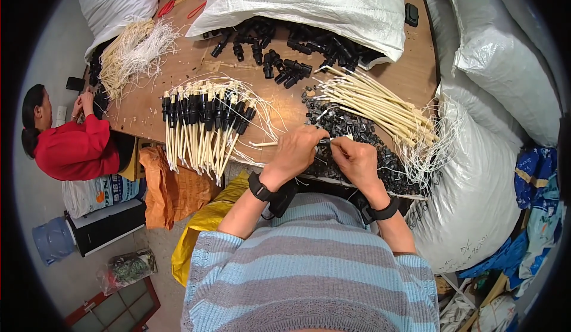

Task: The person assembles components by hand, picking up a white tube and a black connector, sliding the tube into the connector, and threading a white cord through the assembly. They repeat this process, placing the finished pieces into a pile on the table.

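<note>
Okay, left hand [292, 150] fingers gripping cream stick [263, 144], long axis sideways; right hand [359, 160] just beside, fingers pinched narrow, contents unclear.

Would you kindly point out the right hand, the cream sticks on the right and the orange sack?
Right hand [359, 159]: head view, back of the hand.
Cream sticks [380, 103]: head view, middle of the bundle.
Orange sack [166, 184]: head view, crumpled side.

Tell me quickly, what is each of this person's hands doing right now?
Left hand: closed, apparently holding a thin cream rod.
Right hand: pinched closed; whatever it grips is too small to identify.
</note>
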`<state>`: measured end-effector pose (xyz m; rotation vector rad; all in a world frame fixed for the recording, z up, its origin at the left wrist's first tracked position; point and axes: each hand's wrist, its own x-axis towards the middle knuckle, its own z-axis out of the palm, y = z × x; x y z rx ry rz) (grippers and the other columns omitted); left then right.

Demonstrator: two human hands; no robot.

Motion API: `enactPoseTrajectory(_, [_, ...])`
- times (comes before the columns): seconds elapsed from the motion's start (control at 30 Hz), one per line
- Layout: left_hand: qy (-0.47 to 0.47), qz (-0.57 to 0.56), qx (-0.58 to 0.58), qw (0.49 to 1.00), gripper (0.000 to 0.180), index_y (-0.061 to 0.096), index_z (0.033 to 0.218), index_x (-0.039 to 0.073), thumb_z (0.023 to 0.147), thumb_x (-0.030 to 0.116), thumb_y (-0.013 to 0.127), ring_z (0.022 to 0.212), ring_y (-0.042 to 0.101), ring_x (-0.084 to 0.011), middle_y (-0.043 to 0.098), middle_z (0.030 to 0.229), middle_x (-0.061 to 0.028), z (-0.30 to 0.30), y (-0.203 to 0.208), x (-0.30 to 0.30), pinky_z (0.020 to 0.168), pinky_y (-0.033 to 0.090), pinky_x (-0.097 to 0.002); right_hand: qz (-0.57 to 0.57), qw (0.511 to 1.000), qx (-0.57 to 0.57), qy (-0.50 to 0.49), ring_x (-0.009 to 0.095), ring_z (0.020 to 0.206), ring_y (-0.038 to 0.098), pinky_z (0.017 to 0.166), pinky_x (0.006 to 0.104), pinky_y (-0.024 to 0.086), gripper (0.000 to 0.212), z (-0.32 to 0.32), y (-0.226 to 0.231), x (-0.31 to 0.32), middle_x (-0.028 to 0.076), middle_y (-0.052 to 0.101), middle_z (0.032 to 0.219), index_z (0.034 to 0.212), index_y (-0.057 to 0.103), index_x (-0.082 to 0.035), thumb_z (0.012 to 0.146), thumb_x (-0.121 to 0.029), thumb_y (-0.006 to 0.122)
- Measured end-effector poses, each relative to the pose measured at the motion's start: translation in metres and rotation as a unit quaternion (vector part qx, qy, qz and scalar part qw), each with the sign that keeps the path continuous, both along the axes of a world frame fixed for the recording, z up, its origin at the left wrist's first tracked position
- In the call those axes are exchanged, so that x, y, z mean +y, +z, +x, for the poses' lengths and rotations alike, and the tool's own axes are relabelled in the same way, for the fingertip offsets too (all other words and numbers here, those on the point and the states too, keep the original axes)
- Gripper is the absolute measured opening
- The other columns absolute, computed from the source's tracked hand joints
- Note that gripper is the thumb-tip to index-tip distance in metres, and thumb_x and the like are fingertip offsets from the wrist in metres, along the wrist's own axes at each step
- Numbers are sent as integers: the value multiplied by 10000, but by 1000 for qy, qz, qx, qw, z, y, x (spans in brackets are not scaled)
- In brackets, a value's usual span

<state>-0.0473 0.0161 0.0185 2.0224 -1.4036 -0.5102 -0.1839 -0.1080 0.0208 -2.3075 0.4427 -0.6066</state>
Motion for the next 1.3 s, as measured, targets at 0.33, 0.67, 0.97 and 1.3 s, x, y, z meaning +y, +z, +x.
enactPoseTrajectory(0.33, [7,-94,197,976,364,592,1034,56,702,-93,586,839,611,-307,654,917,-100,1,3,-3,739,481,-372,14,995,58,76,325,601,619,539,368,472,132,-4,1,1,153,625,720,1004,627,-53,875,-82,638])
enactPoseTrajectory(0.67, [-48,-195,113,973,165,652,852,52,720,-44,678,816,620,-224,655,871,-53,11,-6,11,698,481,-322,108,992,41,49,328,594,625,531,359,481,132,-2,-4,14,164,633,709,960,697,-60,876,-155,660])
enactPoseTrajectory(0.97, [141,-45,-7,989,250,659,956,48,717,-9,707,785,628,-242,664,880,-95,39,-21,22,720,507,-359,244,966,83,-35,31,590,432,525,225,360,141,-7,-10,4,-16,523,610,919,671,27,900,-110,641])
enactPoseTrajectory(1.3, [169,-42,-2,985,324,633,1004,16,699,-91,617,759,616,-284,619,865,-130,54,-26,21,734,520,-351,278,954,88,-69,13,563,361,499,218,298,138,-14,-15,0,-65,457,598,882,661,27,911,-103,627])
